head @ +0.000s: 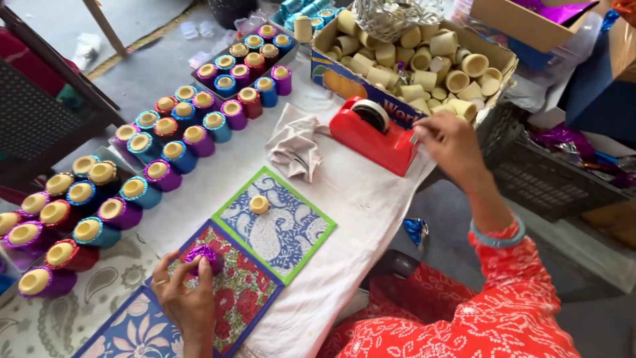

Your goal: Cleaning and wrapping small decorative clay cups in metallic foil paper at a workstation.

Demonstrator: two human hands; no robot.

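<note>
Meanwhile, left hand point(185, 295) fingers closed round a purple foil-wrapped cup point(202, 255) on a red floral mat point(245, 292), right hand point(450, 142) pinching (seemingly tape) at the red tape dispenser point(374, 136), box of plain cups point(424, 59) beyond

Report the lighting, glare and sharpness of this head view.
Head view: soft, even daylight with faint shadows; bright specks of glare on the crumpled silver foil at the top; the right hand at the red tape dispenser is slightly motion-blurred; the left hand on the purple foil-wrapped cup is sharper.

Left hand point(182, 298) curled, fingers pinched; right hand point(449, 142) outstretched, fingertips apparently pinching
</note>
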